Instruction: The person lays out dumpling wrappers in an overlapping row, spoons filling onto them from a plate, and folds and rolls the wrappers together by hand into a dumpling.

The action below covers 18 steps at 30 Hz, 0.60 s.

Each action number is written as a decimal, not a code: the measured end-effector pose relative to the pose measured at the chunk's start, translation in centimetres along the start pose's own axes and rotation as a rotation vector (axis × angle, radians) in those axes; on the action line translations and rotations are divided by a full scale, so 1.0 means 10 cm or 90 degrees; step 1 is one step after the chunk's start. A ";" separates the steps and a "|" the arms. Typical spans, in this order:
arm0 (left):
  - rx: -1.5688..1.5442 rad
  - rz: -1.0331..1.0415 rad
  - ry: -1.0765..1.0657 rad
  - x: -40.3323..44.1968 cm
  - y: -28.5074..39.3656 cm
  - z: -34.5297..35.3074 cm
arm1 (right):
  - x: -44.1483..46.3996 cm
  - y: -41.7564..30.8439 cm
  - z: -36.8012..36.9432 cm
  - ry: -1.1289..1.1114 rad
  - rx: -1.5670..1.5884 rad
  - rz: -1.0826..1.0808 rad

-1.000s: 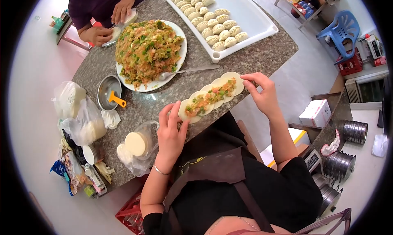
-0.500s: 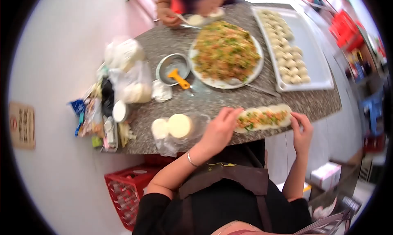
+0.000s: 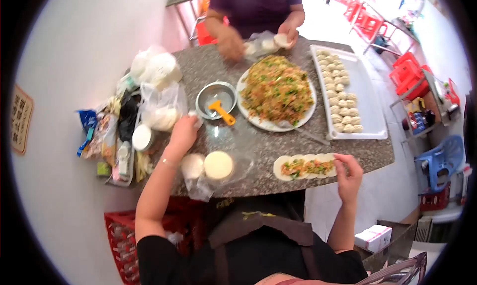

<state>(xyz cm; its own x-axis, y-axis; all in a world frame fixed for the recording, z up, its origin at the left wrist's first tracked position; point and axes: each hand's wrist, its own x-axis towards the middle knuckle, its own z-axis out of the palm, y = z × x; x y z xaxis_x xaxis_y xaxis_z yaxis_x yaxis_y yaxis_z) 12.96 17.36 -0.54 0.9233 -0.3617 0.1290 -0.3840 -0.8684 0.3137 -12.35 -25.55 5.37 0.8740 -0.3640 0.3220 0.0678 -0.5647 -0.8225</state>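
Note:
A row of overlapping round dumpling wrappers (image 3: pixel 284 161), topped with a line of chopped filling (image 3: pixel 313 167), lies near the table's front edge. The fingers of my right hand (image 3: pixel 349 172) pinch the right end of this row. My left hand (image 3: pixel 184 133) is across the table at the left, its fingers closed on a crumpled white cloth or tissue (image 3: pixel 198 120) beside a metal bowl (image 3: pixel 201 106). An orange-handled tool (image 3: pixel 222 113) rests in that bowl. Close to my left forearm are stacks of round wrappers (image 3: pixel 218 165) on a plastic bag.
A plate (image 3: pixel 312 106) heaped with filling stands mid-table, a spoon (image 3: pixel 308 135) at its edge. On the right, a white tray (image 3: pixel 370 96) holds rows of dumplings. Bags (image 3: pixel 161 99) and a white tub (image 3: pixel 142 137) crowd the left. Opposite, another person (image 3: pixel 256 9) handles wrappers.
My left hand has left the wrapper row and moved left to the crumpled white cloth or tissue. My right hand stays at the row's right end. The view has tilted up.

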 end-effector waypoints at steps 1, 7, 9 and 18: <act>-0.053 0.014 0.017 -0.01 0.04 -0.05 | 0.02 -0.08 0.07 -0.014 0.056 0.008; -0.563 -0.020 0.241 -0.54 0.96 -0.59 | 0.36 -0.87 1.14 -0.220 0.258 -0.128; -0.587 -0.001 0.273 -0.68 1.22 -0.59 | 0.43 -1.18 1.62 -0.333 0.359 -0.111; -0.737 -0.043 0.375 -0.99 0.81 -0.54 | 0.30 -1.50 2.43 -0.295 0.455 -0.118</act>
<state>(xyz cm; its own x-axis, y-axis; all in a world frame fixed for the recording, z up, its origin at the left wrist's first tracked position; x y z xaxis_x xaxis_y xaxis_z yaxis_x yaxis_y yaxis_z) 0.75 15.74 5.83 0.9159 0.1298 0.3799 -0.3859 0.0231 0.9223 0.94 -0.15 7.24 0.9160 0.1141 0.3847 0.3786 0.0717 -0.9228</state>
